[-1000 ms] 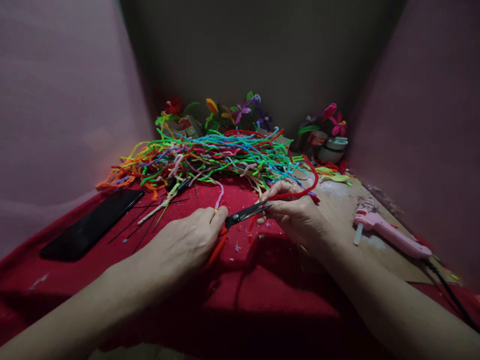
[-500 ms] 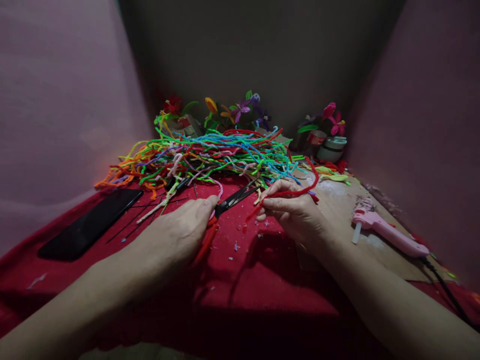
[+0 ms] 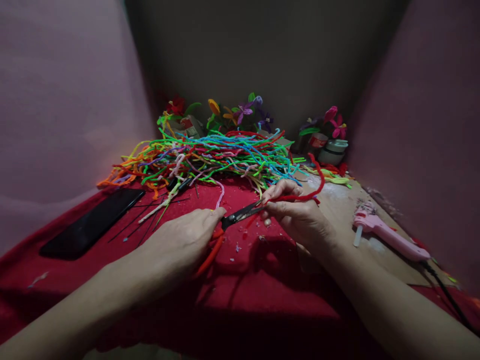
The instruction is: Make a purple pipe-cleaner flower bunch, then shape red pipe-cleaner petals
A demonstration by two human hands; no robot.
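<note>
My left hand [image 3: 191, 232] is closed on the red handles of a pair of scissors [image 3: 240, 215]. The dark blades point right, and their tips reach the fingertips of my right hand [image 3: 294, 210]. Between thumb and fingers, that hand pinches a fuzzy red pipe cleaner [image 3: 318, 187]. One end of it curves up past the hand; the other hangs down to the left, behind the blades. Whether the blades lie around the pipe cleaner or only beside it I cannot tell.
A heap of colourful pipe cleaners [image 3: 217, 155] spreads behind my hands. A black phone [image 3: 92, 222] lies at the left. On a cardboard sheet [image 3: 382, 260] at the right rests a pink glue gun [image 3: 392, 235]. Pipe-cleaner flowers [image 3: 245, 112] and a lidded jar [image 3: 333, 150] stand at the back.
The scissors have moved right, bringing their blade tips to my right fingertips and the red pipe cleaner. My right hand has shifted only slightly and keeps its pinch.
</note>
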